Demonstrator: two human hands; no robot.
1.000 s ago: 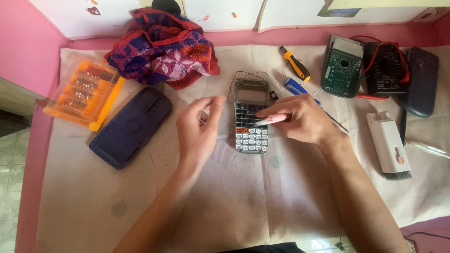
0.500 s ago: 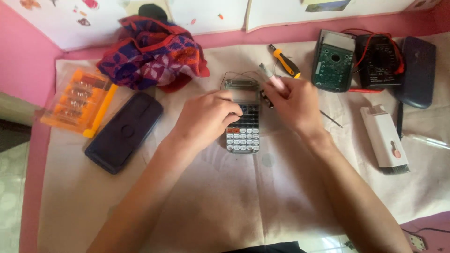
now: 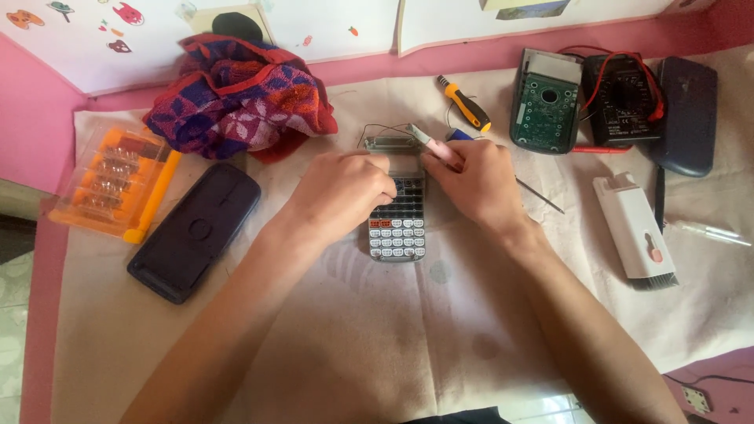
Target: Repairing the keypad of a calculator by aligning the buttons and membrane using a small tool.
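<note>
the calculator (image 3: 398, 220) lies long axis pointing away, left hand (image 3: 342, 188) clamped over its upper left edge, right hand (image 3: 475, 180) pinching a pink tool (image 3: 433, 144) at its top right corner.

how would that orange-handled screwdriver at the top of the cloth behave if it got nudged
The orange-handled screwdriver has a round handle and lies free on the flat cloth, so it would probably roll. It looks short and slim, so likely light and easy to lift. Its shaft should stay stiff, and the handle's dark bands may give some grip.
</note>
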